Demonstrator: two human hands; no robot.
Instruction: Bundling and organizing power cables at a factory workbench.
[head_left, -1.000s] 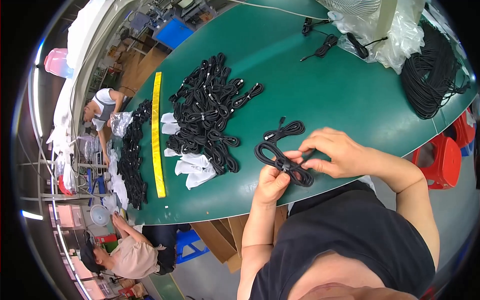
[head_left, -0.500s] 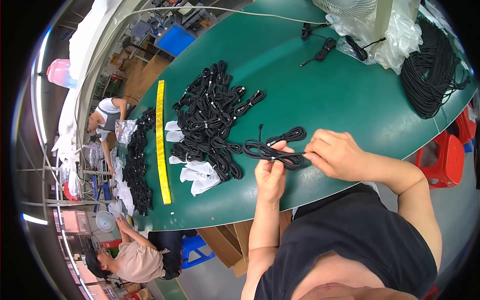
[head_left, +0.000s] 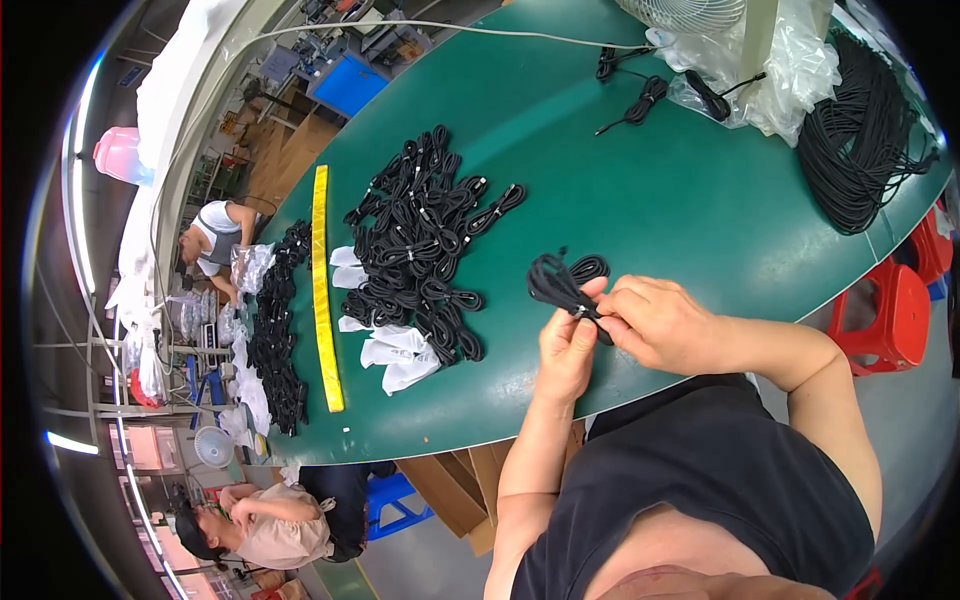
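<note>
- Spanning most of the view: surface (head_left: 680, 190), smooth, green.
- Cable pile (head_left: 410, 235), left of centre: black looped bundles heaped loosely.
- Cable coil (head_left: 855, 150), far right: thin black strands, thick tangled ring.
- Yellow strip (head_left: 322, 290): long, flat, shiny, left of pile.
- Right hand (head_left: 660, 325): reaching in from right, knuckles up, fingers pinched together on cable bundle (head_left: 553, 283) near its tie.
- Left hand (head_left: 566, 358): upright, thumb nearest, fingers clamped on same bundle.
- Bundle: black, bendy, loops fanned up-left, held above surface near front edge.
</note>
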